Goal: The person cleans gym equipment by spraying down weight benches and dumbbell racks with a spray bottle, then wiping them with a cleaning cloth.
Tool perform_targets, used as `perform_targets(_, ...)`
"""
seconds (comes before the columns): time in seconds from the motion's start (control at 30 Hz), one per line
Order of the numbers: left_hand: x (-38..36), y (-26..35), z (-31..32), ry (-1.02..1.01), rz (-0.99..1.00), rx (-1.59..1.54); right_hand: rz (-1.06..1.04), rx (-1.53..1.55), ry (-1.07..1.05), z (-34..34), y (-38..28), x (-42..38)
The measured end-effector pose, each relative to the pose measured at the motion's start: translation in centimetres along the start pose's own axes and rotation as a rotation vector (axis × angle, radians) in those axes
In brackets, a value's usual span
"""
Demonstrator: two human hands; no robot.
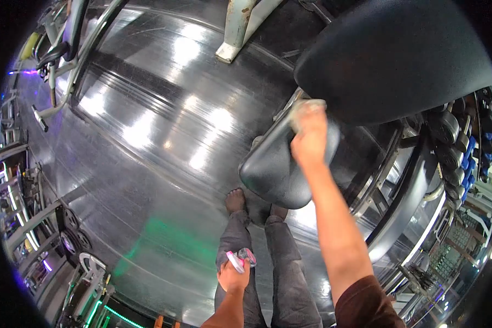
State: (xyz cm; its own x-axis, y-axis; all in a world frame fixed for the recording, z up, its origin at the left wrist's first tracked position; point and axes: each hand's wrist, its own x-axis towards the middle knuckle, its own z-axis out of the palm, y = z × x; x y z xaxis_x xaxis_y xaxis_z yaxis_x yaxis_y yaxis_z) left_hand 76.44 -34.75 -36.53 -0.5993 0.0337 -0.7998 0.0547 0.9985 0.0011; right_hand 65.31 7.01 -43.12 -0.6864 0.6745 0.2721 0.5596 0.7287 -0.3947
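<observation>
A light-coloured cloth (307, 109), blurred by motion, is in my right hand (310, 139), whose fingers are wrapped round it. That hand is over the black padded seat (279, 167), close to the lower edge of the large black backrest (393, 60). Lower down, my left hand (234, 275) is closed round a small clear bottle with a pink and white top (239, 261), held in front of my legs.
Dumbbells (454, 156) stand on a rack at the right. A grey metal machine leg (232, 33) rests on the shiny dark floor (164, 136). Gym machines line the left side. My feet (236, 201) are beside the seat.
</observation>
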Motion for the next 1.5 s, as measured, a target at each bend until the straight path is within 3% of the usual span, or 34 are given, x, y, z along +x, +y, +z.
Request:
perform_targets(0.1, -0.2, 0.4, -0.1, -0.012, -0.003, 0.009, -0.136, 0.07, -0.517, -2.5, -7.6, -7.1)
perform_targets(0.17, 0.1, 0.9, -0.2, -0.005, -0.01, 0.011, -0.328, 0.089, -0.497, -2.0, -8.8, -10.8)
perform_targets(0.27, 0.4, 0.4, 0.4, -0.047, 0.011, 0.053, -0.273, 0.333, -0.58, -2.2, -7.3, -6.9)
perform_targets(0.3, 0.3, 0.8, 0.3, -0.036, 0.01, 0.055, -0.239, 0.312, -0.411, -2.6, -6.9, -4.1)
perform_targets(0.37, 0.1, 1.3, -0.2, -0.01, -0.001, 0.066, -0.183, 0.03, -0.283, -3.5, -4.4, 1.6)
perform_targets(0.47, 0.1, 0.5, 1.1, 0.037, 0.028, 0.047, 0.207, 0.094, -0.084, -2.5, 0.0, 4.8)
perform_targets(0.53, 0.1, 1.1, 0.6, -0.017, 0.001, 0.032, 0.334, 0.003, -0.102, -1.3, -0.2, 3.6)
perform_targets(0.6, 0.4, 1.5, 0.1, -0.027, -0.011, 0.026, 0.175, -0.106, -0.214, -1.2, -1.7, 1.1)
perform_targets(0.73, 0.1, 2.0, -0.1, 0.018, 0.027, 0.039, -0.089, 0.116, -0.437, -2.6, -6.3, -11.9)
perform_targets(0.87, 0.0, 2.8, -0.7, -0.003, -0.004, 0.047, -0.012, 0.466, -0.695, -7.1, -4.8, -12.5)
perform_targets(1.0, -0.7, 1.7, 0.8, 0.034, 0.023, 0.037, 0.211, 0.354, -0.172, -8.7, 2.5, -2.0)
perform_targets(1.07, -1.1, 1.9, 1.1, 0.047, 0.043, 0.037, 0.271, 0.158, -0.065, -8.0, 5.1, 0.3)
perform_targets(1.1, -1.4, 1.7, 1.4, 0.053, 0.038, 0.012, 0.082, 0.155, -0.045, -6.6, 6.6, -0.3)
perform_targets(1.17, -2.0, 1.1, 2.2, 0.062, 0.021, -0.032, 0.057, 0.097, -0.145, -5.9, 3.3, -3.8)
perform_targets(1.23, -1.7, -0.6, 3.2, 0.225, 0.227, -0.18, 0.078, 0.101, -0.249, -6.4, 0.0, -8.8)
perform_targets(1.3, -1.1, -0.3, 2.3, 0.391, 0.422, -0.233, -0.057, 0.171, -0.239, -6.3, -1.1, -15.0)
perform_targets(1.47, 3.2, 6.8, -4.9, 0.387, 0.744, -0.633, 0.024, 0.44, -0.526, -9.3, -0.5, -20.3)
perform_targets(1.5, 4.3, 8.3, -6.1, 0.399, 0.702, -0.669, 0.004, 0.498, -0.389, -9.8, 0.4, -18.6)
